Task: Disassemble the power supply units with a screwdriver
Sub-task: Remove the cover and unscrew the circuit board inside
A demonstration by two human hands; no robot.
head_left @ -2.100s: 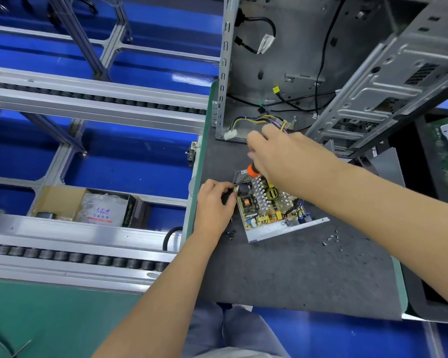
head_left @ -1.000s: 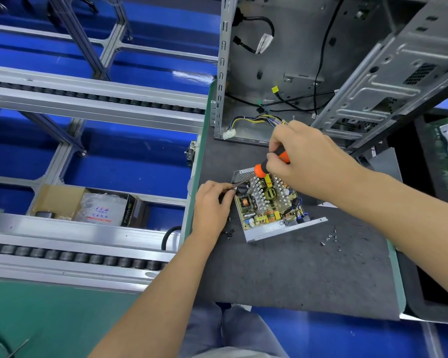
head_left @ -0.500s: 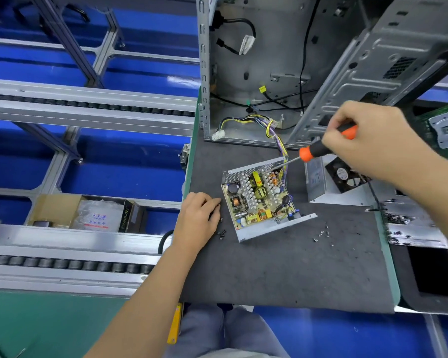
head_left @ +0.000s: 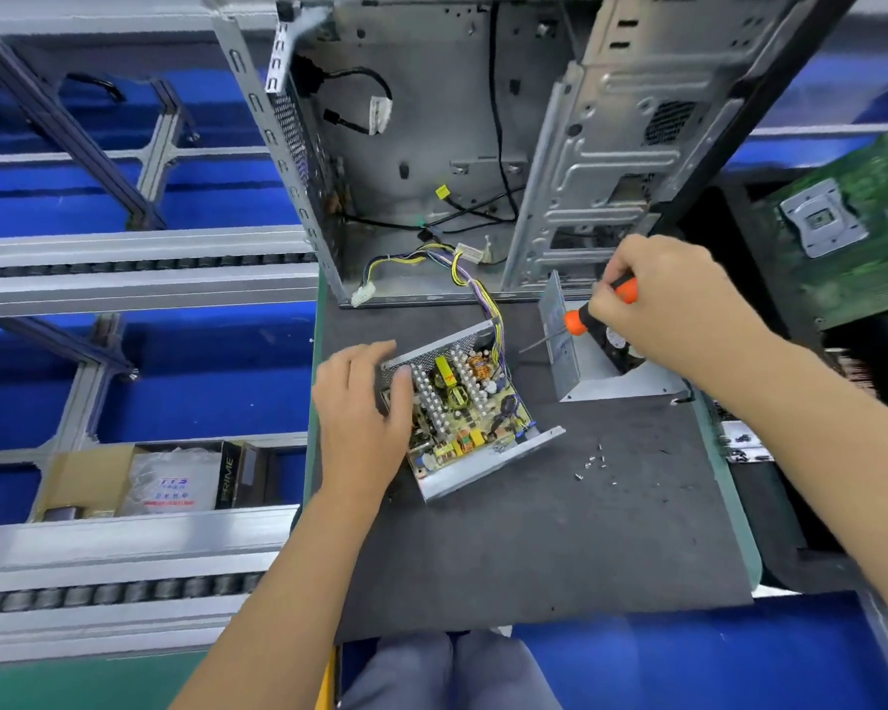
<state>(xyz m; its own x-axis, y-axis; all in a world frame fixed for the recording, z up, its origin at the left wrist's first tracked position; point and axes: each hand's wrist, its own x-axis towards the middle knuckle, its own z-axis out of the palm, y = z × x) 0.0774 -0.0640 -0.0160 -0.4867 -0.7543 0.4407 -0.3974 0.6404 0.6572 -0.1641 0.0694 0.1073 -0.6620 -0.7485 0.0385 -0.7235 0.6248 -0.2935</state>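
Note:
An open power supply unit [head_left: 462,407] lies on the grey mat [head_left: 534,545], its circuit board and heat sinks exposed, with a bundle of coloured wires [head_left: 478,289] running up into the computer case. My left hand [head_left: 365,422] grips the unit's left mesh wall, thumb over the edge. To the right and above the unit, my right hand [head_left: 677,310] holds an orange-handled screwdriver [head_left: 578,320]. Its tip hangs in the air just right of the unit, touching nothing.
The unit's removed metal cover with fan [head_left: 565,351] stands right of it. Loose screws [head_left: 593,463] lie on the mat. An open computer case [head_left: 431,146] stands behind, a green motherboard [head_left: 852,238] at far right. Roller rails and a cardboard box [head_left: 139,479] are on the left.
My right hand lifted the screwdriver off the board and drew it right. My left hand moved from the mat beside the unit onto its left wall. The camera tilted down.

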